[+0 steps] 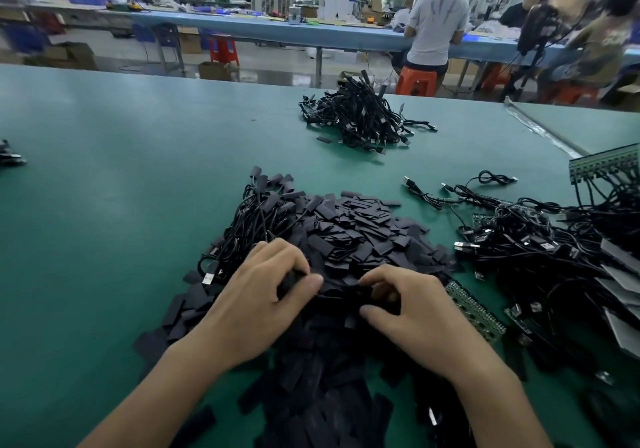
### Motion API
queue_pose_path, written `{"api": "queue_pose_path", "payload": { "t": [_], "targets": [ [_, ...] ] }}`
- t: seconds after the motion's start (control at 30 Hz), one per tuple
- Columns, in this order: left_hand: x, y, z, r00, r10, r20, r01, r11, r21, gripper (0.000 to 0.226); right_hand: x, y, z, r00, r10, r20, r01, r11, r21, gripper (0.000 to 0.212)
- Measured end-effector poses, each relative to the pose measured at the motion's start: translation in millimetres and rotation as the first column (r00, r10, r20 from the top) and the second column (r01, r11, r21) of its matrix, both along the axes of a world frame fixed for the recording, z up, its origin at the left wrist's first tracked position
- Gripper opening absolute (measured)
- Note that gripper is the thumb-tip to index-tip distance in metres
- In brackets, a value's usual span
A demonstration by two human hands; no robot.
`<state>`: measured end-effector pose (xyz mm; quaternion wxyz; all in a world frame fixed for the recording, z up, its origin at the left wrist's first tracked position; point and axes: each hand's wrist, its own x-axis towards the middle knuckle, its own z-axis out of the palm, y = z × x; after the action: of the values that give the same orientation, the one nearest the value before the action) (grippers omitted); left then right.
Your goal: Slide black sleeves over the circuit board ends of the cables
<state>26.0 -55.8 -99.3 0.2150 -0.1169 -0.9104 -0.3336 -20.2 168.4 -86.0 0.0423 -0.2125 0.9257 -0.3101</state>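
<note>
A big heap of flat black sleeves (360,232) covers the green table (121,170) in front of me. My left hand (256,305) and my right hand (412,312) meet low over the heap, fingers curled. Between them they pinch a black sleeve (341,291), my left thumb and fingers on its left end, my right on its right end. Whether a cable end sits inside it is hidden. Sleeved cables (256,219) lie bunched at the heap's left. Bare black USB cables (554,243) are piled at the right.
A second bundle of cables (363,118) lies farther back. A strip of circuit boards (474,312) lies right of my right hand, another panel (602,163) at the far right edge. People sit on orange stools at a blue bench behind.
</note>
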Motion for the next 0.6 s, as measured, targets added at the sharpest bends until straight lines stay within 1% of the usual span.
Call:
{"api": "queue_pose_path", "payload": {
  "t": [0.1, 0.17, 0.23, 0.3, 0.37, 0.4, 0.47, 0.53, 0.6],
  "targets": [
    [-2.4, 2.2, 7.1, 0.989, 0.124, -0.084, -0.097, 0.958, 0.271, 0.025, -5.1, 3.5, -7.1, 0.997, 0.0, 0.078, 0.007, 0.997, -0.083, 0.039],
    [-3.0, -3.6, 8.9, 0.95, 0.259, -0.177, -0.182, 0.915, 0.361, 0.03, -7.5, 7.8, -9.4, 0.998, -0.003, 0.07, 0.011, 0.994, -0.11, 0.04],
    [-3.0, -13.1, 5.8, 0.898, 0.378, -0.224, -0.27, 0.877, 0.398, 0.036, -7.7, 9.9, -8.8, 0.999, 0.011, 0.033, -0.008, 0.995, -0.1, 0.039],
    [-4.6, -23.1, 0.4, 0.854, 0.482, -0.194, -0.368, 0.825, 0.429, 0.035, -6.9, 10.7, -6.9, 0.999, 0.033, -0.002, -0.033, 0.993, -0.116, 0.038],
    [-7.5, -29.5, -3.8, 0.813, 0.575, -0.092, -0.469, 0.74, 0.482, 0.024, -6.4, 9.8, -6.1, 0.998, 0.055, -0.025, -0.057, 0.99, -0.128, 0.033],
    [-8.8, -30.8, -5.7, 0.803, 0.595, -0.036, -0.498, 0.704, 0.507, 0.019, -5.4, 7.7, -5.9, 0.997, 0.066, -0.038, -0.07, 0.991, -0.11, 0.028],
    [-10.2, -32.5, -9.6, 0.79, 0.612, 0.032, -0.549, 0.684, 0.48, 0.02, -3.6, 2.0, -7.6, 0.993, 0.089, -0.079, -0.091, 0.995, -0.028, 0.021],
    [-10.1, -33.2, -12.8, 0.765, 0.643, 0.041, -0.61, 0.703, 0.366, 0.026, -2.5, -1.7, -10.3, 0.992, 0.079, -0.099, -0.077, 0.997, 0.02, 0.028],
    [-8.1, -32.8, -12.9, 0.721, 0.692, 0.029, -0.68, 0.698, 0.224, 0.028, -2.5, -1.3, -11.6, 0.994, 0.048, -0.099, -0.047, 0.999, 0.019, 0.03]
  ]
}}
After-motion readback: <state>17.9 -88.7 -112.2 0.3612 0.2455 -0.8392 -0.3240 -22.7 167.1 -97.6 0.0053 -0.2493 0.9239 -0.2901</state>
